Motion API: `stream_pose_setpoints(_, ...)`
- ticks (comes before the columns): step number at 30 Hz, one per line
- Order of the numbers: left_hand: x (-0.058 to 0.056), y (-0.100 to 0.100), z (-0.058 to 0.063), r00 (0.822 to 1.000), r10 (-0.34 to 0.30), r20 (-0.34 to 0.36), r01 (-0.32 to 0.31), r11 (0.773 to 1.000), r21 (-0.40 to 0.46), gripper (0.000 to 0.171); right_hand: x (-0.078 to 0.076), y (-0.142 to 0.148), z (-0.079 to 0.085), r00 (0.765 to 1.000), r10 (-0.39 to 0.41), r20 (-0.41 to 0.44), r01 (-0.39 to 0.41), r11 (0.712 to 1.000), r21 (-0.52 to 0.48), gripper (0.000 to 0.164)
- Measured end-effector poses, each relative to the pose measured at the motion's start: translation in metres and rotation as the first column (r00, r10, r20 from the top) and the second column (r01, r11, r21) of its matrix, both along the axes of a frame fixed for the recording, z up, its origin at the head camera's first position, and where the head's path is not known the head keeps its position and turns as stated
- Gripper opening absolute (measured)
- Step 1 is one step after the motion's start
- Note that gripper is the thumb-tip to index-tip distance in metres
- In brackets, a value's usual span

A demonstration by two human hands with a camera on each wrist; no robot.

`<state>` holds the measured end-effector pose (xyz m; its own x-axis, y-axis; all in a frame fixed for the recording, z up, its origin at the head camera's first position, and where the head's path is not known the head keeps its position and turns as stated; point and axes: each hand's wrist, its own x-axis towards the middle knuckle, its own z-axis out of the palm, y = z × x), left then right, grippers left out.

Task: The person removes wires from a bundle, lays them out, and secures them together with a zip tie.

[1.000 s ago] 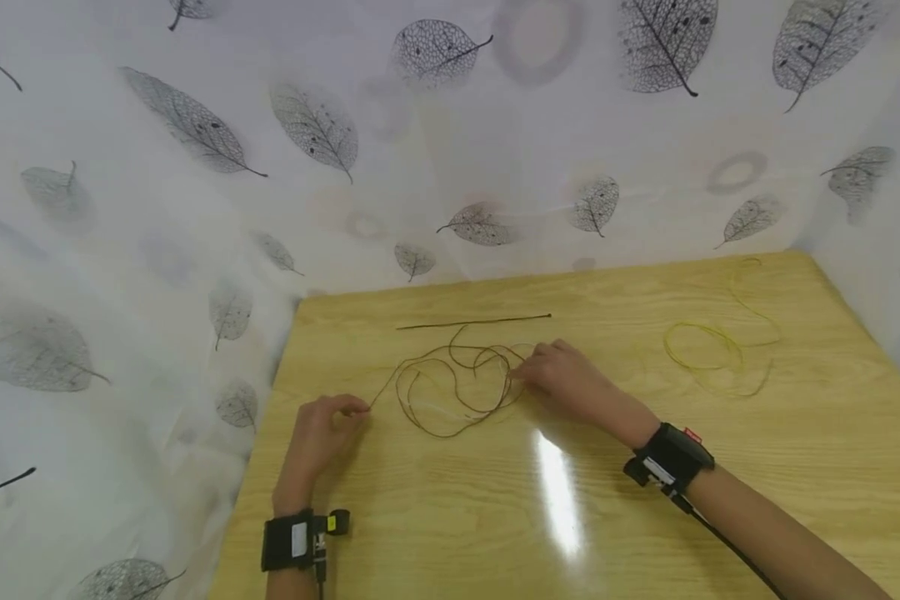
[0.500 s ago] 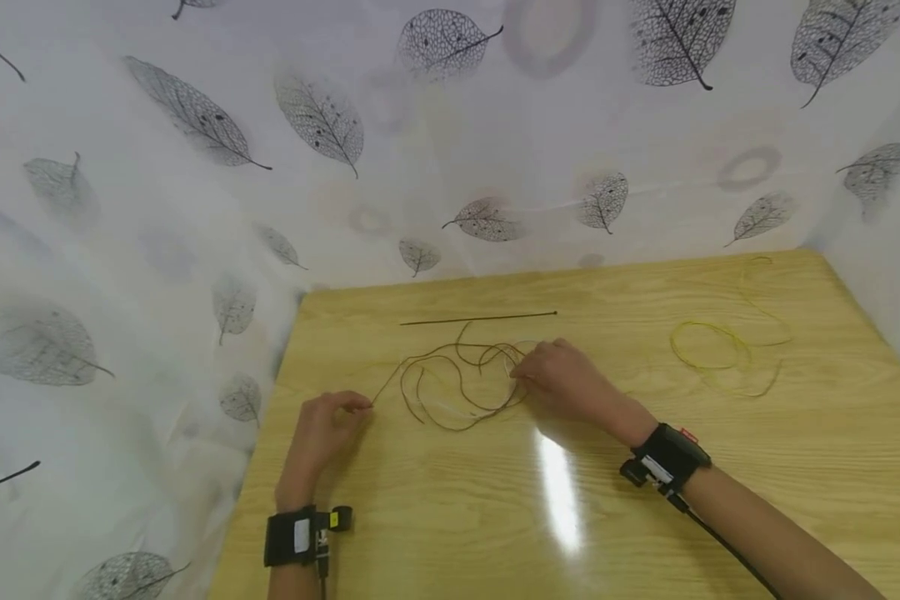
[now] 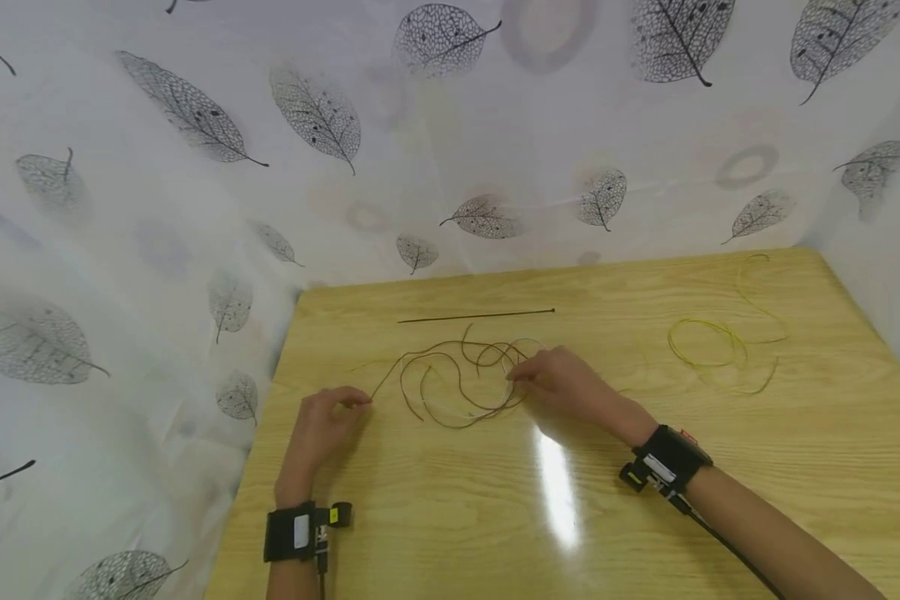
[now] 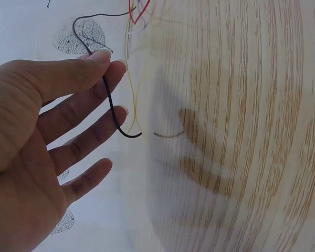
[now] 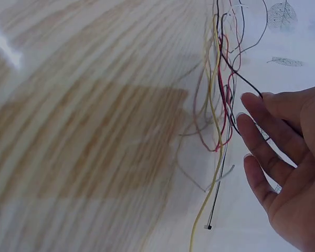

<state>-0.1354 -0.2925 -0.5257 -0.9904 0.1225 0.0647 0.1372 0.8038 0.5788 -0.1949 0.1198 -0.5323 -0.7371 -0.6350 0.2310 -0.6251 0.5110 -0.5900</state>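
Note:
Between its thumb and index finger, my left hand (image 3: 322, 427) pinches a thin black wire (image 4: 109, 100) near one end; the short end hangs past the fingertips, the other fingers spread. My right hand (image 3: 564, 385), at the right side of a loose tangle of wires (image 3: 461, 388), pinches a black wire (image 5: 247, 80) between thumb and index finger. In the right wrist view the tangle also has a red wire (image 5: 215, 151), a yellow wire (image 5: 219, 152) and pale strands. The left hand's wire runs into the tangle. Where strands cross under the right hand is hidden.
Behind the tangle lies a straight dark strip (image 3: 476, 316) with a small head, like a cable tie. A loosely coiled yellow wire (image 3: 703, 366) rests at the right on the wooden table (image 3: 450, 517). Leaf-printed sheeting (image 3: 510, 142) stands along the table's back and sides.
The tangle's lower left loop has opened out, with two wire ends now apart there. Both hands keep nearly the same place and grip. The head view has shifted slightly.

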Motion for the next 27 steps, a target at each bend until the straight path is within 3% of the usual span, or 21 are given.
stream_pose_setpoints(4,0.0,0.002,0.001,1.0,0.002,0.008,-0.002,1.0,0.003,0.012,0.001,-0.002,-0.002,0.998,0.034,-0.062,-0.03,0.998,0.064,0.021)
stream_pose_setpoints(7,-0.001,0.003,0.002,1.0,0.005,0.016,-0.005,1.0,0.006,0.012,0.001,0.001,-0.001,0.993,0.023,-0.117,-0.011,0.995,0.101,0.024)
stream_pose_setpoints(12,-0.001,0.003,0.0,0.997,0.013,0.071,-0.014,1.0,0.015,0.012,0.001,0.024,0.008,0.975,-0.067,-0.212,0.091,0.991,0.103,0.03)
stream_pose_setpoints(16,-0.001,0.005,-0.002,0.994,-0.001,0.105,0.001,1.0,-0.001,0.013,0.001,0.064,0.017,0.952,-0.165,-0.259,0.182,0.982,0.042,0.033)
stream_pose_setpoints(22,-0.003,0.01,-0.003,0.997,-0.032,0.076,0.033,0.999,-0.022,0.011,0.009,0.139,0.025,0.879,-0.312,-0.359,0.346,0.938,0.031,0.032)
stream_pose_setpoints(27,-0.003,0.015,0.003,0.999,-0.015,0.048,0.015,1.0,-0.001,0.01,0.025,0.205,0.024,0.805,-0.45,-0.386,0.517,0.852,0.085,0.03)
